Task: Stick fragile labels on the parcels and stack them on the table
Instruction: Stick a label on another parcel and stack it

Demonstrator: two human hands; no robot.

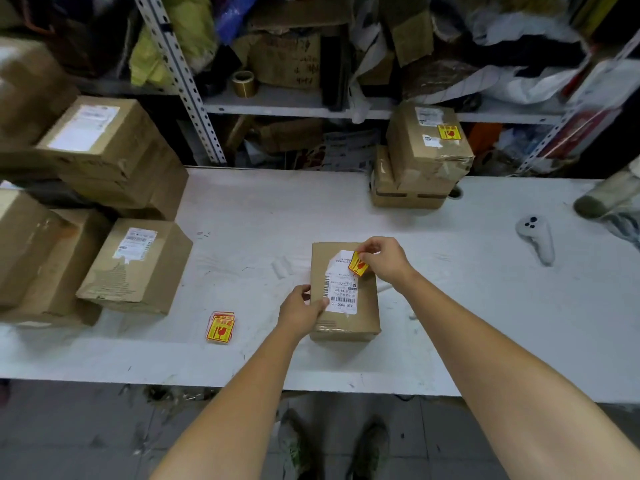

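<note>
**Left hand [300,311] steadying, right hand [381,258] pinching a label**

Holds the parcel [349,318] at its near left edge with the left hand, thumb curled over the top onto the corner of the white shipping label [341,285]. Pinches a yellow-and-red fragile label [358,265] between thumb and fingertips of the right hand, over the parcel's far right part; cannot tell whether any of it touches the box yet.

Looks like a light, stiff cardboard box, flat on the table [242,237]. Probably best lifted by its two long sides, the tape and paper on top likely being slick. Seems thin and floppy, this sticker: best kept by one edge, glue side off the fingers, then smoothed down flat.

Just left of the parcel, a small pile of spare labels [220,327]. Farther left of it, unlabelled parcels [138,265] in a heap. Right of the parcel, well apart, a white controller [535,237]. Beyond the parcel, to the right, a stack of parcels [426,147] with a fragile sticker on the top box.
</note>
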